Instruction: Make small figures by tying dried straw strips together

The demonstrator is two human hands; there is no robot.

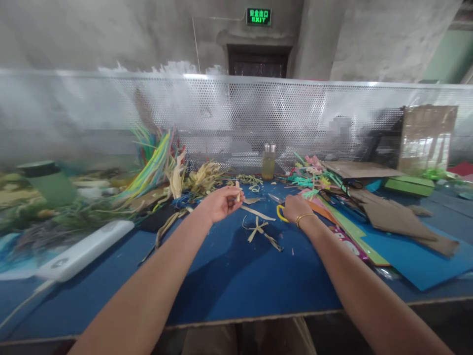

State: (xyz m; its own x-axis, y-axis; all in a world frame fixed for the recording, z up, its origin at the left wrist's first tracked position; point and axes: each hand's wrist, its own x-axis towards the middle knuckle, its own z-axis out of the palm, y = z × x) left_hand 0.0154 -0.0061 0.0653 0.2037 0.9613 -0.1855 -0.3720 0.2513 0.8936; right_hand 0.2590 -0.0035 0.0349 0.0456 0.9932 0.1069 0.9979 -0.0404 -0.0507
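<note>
Stretching over the blue table (236, 291), the left hand (219, 203) pinches a pale husk strip (238, 191); the right hand (296, 207) curls on yellow-handled scissors (280, 211) (loose strips (260, 230) lie between). Farther off stand a bottle (268, 165), a perforated screen (258, 113) and a green exit sign (258, 16) on the concrete wall.

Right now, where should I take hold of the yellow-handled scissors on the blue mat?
By the yellow handle loop, from the near right: it lies at the right hand, which seems to touch it, while the blades point away toward the far left. The left hand holds a pale strip.
</note>
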